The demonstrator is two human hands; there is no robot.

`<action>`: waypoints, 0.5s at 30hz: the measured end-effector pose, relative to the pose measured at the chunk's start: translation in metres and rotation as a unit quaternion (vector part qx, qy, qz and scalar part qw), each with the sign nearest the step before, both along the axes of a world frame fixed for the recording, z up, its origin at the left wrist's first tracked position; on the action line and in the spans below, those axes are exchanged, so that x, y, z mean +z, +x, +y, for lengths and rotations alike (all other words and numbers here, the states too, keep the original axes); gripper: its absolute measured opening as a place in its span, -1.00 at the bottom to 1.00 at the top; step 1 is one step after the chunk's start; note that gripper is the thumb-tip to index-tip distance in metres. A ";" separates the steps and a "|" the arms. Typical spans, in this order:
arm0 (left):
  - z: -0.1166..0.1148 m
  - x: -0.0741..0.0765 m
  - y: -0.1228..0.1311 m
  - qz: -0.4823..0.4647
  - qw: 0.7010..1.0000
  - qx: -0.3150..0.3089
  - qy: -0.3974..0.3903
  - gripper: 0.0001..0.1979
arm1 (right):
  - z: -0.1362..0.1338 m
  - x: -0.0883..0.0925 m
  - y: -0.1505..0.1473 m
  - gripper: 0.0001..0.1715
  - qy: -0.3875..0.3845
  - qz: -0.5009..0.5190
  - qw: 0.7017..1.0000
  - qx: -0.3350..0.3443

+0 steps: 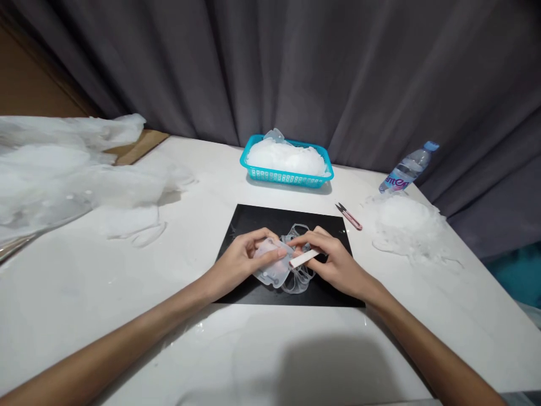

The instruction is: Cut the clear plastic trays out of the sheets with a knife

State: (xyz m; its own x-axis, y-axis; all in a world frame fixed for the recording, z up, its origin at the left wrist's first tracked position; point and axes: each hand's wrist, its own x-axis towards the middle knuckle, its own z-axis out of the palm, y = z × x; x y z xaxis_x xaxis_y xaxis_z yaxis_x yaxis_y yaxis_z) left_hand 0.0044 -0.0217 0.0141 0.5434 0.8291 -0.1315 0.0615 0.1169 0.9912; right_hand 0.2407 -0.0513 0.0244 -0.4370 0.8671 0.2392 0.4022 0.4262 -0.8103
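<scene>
My left hand is closed on the edge of a translucent white moulded plastic piece, thumb on top. Small round marks show on its surface. My right hand grips a slim white stick-like tool, whose reddish tip lies near the piece's right edge. Whether the tip touches the piece, I cannot tell. Thin clear plastic loops lie beneath and between both hands. Under everything is a black mat. Some of my right fingers hide behind the tool and plastic.
A blue basket heaped with white translucent pieces stands behind the mat. To the right are pink-handled thread snips, a water bottle and a pile of plastic scraps. A large heap of white translucent material covers the left side.
</scene>
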 end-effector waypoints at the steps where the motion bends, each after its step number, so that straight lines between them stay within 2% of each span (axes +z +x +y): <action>1: 0.000 0.000 -0.001 0.010 1.000 -0.002 0.008 -0.65 | 0.001 0.001 0.001 -0.76 0.006 -0.015 1.000 0.008; 6: 0.000 -0.001 -0.003 0.027 0.999 0.011 0.026 -0.62 | 0.001 0.004 0.008 -0.75 0.033 -0.064 0.997 0.033; 11: -0.004 0.001 -0.001 0.067 0.996 -0.035 0.047 -0.63 | -0.005 0.003 0.004 -0.84 0.093 -0.124 0.988 0.026; 15: -0.014 0.009 0.003 0.132 0.985 -0.045 0.097 -0.63 | -0.007 0.001 0.001 -0.89 0.158 -0.163 0.974 0.027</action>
State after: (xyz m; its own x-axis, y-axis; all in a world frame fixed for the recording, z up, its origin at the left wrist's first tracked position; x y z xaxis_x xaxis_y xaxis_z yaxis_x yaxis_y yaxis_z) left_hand 0.0076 -0.0352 0.0226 0.5839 0.8025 -0.1223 0.3224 -0.0910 0.9422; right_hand 0.2413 -0.0585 0.0257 -0.5773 0.7467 0.3304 0.5861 0.6607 -0.4690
